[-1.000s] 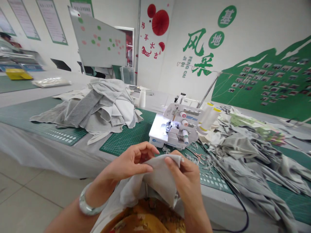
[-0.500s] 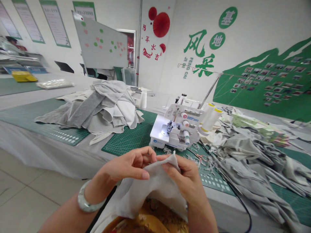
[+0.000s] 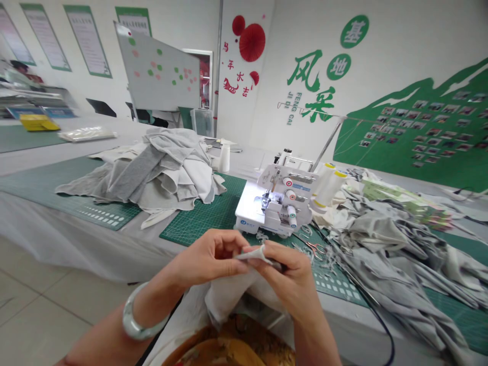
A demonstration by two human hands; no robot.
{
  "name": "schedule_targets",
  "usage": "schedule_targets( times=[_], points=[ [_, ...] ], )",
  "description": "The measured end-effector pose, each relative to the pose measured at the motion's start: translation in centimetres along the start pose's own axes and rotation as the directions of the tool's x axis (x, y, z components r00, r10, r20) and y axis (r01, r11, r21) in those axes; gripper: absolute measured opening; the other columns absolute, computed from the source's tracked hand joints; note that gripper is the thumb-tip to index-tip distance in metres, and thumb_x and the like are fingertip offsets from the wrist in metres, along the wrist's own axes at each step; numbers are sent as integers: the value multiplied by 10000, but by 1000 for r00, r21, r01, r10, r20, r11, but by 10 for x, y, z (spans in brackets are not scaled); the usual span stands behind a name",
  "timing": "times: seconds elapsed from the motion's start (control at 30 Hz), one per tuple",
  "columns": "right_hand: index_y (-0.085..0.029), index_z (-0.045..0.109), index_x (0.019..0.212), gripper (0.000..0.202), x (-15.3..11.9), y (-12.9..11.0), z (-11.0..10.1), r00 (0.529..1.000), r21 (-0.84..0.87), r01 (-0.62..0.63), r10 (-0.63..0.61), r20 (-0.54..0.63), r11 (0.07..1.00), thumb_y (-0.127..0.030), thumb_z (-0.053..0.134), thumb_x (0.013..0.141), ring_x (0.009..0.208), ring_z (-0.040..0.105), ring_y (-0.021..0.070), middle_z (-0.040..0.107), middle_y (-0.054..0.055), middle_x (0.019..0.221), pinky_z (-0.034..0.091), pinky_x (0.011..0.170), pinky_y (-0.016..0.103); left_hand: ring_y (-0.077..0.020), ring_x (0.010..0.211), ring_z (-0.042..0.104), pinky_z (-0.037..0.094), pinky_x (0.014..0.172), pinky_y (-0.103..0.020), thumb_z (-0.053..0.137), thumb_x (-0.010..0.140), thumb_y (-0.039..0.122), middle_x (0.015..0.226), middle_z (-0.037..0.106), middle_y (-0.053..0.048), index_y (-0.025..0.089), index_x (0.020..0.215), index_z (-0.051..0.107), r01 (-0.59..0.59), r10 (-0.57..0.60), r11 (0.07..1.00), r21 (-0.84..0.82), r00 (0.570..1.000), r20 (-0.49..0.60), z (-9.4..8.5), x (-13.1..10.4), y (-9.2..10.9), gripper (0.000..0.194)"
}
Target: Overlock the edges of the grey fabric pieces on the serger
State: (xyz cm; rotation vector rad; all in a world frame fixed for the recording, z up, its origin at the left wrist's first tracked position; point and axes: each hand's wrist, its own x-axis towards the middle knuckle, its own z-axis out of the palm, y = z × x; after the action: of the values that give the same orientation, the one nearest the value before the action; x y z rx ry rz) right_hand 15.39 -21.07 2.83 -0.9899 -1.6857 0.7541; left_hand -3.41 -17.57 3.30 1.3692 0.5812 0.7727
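A pale grey piece of fabric (image 3: pixel 229 295) hangs from my two hands, over the lap and in front of the table edge. My left hand (image 3: pixel 208 256), with a pale bangle at its wrist, pinches the upper edge between thumb and fingers. Close beside it, my right hand (image 3: pixel 292 272) grips the same edge, which is folded over at the fingertips. Just beyond my hands stands a white overlock sewing machine (image 3: pixel 280 198) with its lamp lit. Part of the fabric is hidden behind my hands.
Left of the machine a pile of grey and white fabric pieces (image 3: pixel 168 168) lies on green cutting mats (image 3: pixel 198 223). To the right are small scissors (image 3: pixel 314 249), thread scraps, thread cones (image 3: pixel 333 188) and a second fabric heap (image 3: pixel 404 254). A person (image 3: pixel 21 73) is at the far left.
The fabric's raised corner has come down and is now folded over between my fingers. My left fingers have closed in on the edge beside my right hand.
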Motion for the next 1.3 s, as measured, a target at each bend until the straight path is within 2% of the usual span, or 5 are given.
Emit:
schedule_targets(
  times=[0.3, 0.57, 0.83, 1.03, 1.3],
  points=[
    [-216, 741, 908, 183, 0, 6, 8, 988, 119, -11, 29, -151, 993, -303, 581, 895, 597, 523, 116, 663, 3, 739, 380, 533, 221, -60, 557, 432, 335, 509, -154, 808, 666, 341, 669, 481, 46, 161, 724, 494, -120, 75, 975, -187, 971, -228, -2, 12, 2, 367],
    [-190, 712, 723, 140, 23, -3, 27, 990, 93, 0, 13, -140, 996, -291, 686, 815, 539, 439, 97, 553, -29, 597, 340, 499, 220, -39, 487, 368, 252, 436, -155, 683, 793, 322, 648, 461, 49, 144, 760, 537, -107, 201, 909, 403, 959, -200, -23, 6, 18, 233],
    [-199, 623, 820, 126, 44, -8, 36, 977, 64, 87, -72, -199, 994, -262, 725, 783, 641, 537, 100, 606, -37, 722, 419, 584, 212, -58, 529, 375, 266, 480, -177, 651, 812, 300, 584, 436, 50, 131, 753, 591, -163, 345, 771, 616, 920, -188, -31, 19, 46, 188],
    [-194, 666, 815, 112, 63, 9, 5, 834, 161, 138, -27, -551, 977, -301, 669, 848, 621, 515, 92, 605, -34, 706, 386, 568, 206, -44, 468, 396, 271, 435, -149, 770, 663, 345, 548, 485, 58, 141, 695, 545, -71, 110, 961, 269, 985, -134, -47, 52, 59, 305],
    [-193, 703, 921, 173, 81, 32, -21, 759, 201, 109, 49, -649, 973, -338, 679, 830, 666, 556, 117, 655, -4, 770, 399, 606, 227, -91, 632, 489, 398, 562, -178, 819, 617, 422, 675, 524, 15, 131, 644, 523, 99, -106, 993, 70, 989, 107, -85, 38, 5, 416]
  ],
)
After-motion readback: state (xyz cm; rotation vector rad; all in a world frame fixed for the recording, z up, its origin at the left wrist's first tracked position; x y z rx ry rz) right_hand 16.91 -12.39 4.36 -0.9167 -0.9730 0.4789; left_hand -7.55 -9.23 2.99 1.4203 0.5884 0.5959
